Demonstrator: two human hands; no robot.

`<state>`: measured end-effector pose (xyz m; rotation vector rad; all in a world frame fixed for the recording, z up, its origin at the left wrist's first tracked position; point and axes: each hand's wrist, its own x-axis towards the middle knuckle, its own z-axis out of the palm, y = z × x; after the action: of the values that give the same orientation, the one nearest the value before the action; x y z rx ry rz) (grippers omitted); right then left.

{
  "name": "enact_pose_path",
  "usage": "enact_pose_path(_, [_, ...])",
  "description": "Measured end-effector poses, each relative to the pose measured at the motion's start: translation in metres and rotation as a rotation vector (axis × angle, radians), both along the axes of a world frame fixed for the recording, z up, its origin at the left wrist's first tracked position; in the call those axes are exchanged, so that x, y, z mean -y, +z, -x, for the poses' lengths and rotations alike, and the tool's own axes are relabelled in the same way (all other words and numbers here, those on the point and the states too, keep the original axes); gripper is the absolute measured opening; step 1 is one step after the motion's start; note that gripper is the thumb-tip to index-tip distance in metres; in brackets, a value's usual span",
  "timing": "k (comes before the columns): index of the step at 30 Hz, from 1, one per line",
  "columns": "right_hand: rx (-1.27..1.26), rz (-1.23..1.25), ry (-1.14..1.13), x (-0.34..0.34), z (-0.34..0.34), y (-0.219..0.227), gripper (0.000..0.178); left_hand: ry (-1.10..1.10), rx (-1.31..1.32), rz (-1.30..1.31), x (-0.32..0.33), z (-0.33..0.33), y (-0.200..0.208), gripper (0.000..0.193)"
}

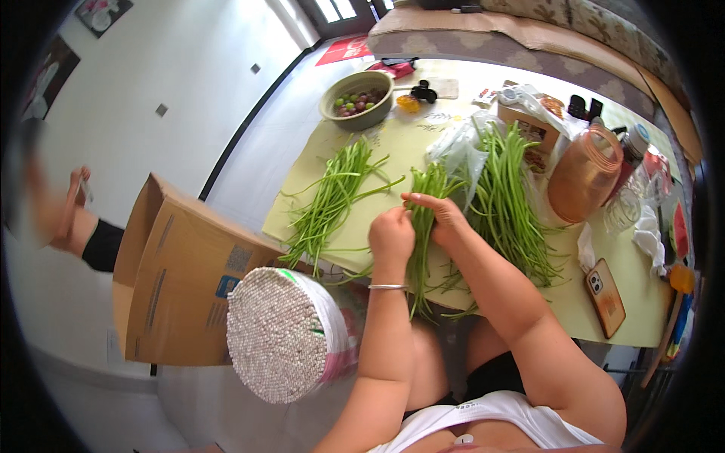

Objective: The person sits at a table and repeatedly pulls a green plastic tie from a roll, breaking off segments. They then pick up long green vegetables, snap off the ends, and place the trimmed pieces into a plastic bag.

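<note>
Together, both hands grip one bundle of long green beans (423, 226) at the near edge of the counter (642, 302); the bundle's long axis runs nearly straight away from the person, its upper ends pointing toward the far side of the counter and its lower ends hanging past the near edge toward the lap. The left hand (391, 238) is clenched around the bundle's middle, fingers curled tight, a thin bracelet (387, 286) at the wrist; the right hand (442, 215) is just beside it, touching it, its fingers (414, 199) closed over the upper part of the same bundle. To the left lies a loose sheaf of beans (332, 200), slanted away and rightward; to the right, a bigger heap of beans (510, 204) spills from a clear plastic bag (457, 147). Farther back stands a bowl of grapes (357, 100); a brown jug (585, 175) and a phone (606, 297) sit on the right. Beside the left forearm stands a round pack of white sticks (276, 336), against a cardboard box (177, 279).
</note>
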<state>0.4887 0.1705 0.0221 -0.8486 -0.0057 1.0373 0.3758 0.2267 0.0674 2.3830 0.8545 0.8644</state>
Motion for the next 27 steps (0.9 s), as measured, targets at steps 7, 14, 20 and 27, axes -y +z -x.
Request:
enact_pose_path(7, [-0.165, -0.127, -0.011, 0.007, 0.001, 0.012, 0.016, 0.155, -0.119, -0.029, -0.008, 0.01, 0.006, 0.036])
enact_pose_path(14, [-0.202, -0.25, -0.073, 0.006, 0.001, 0.014, 0.013, 0.252, -0.413, 0.11, -0.018, 0.039, 0.023, 0.036])
enact_pose_path(20, [-0.199, -0.22, -0.045, 0.006, -0.005, 0.007, 0.013, 0.121, -0.494, 0.083, -0.004, 0.033, 0.039, 0.031])
enact_pose_path(27, [-0.223, -0.223, -0.027, 0.004, 0.001, 0.011, 0.011, 0.38, -0.231, -0.371, -0.048, 0.021, -0.033, 0.03])
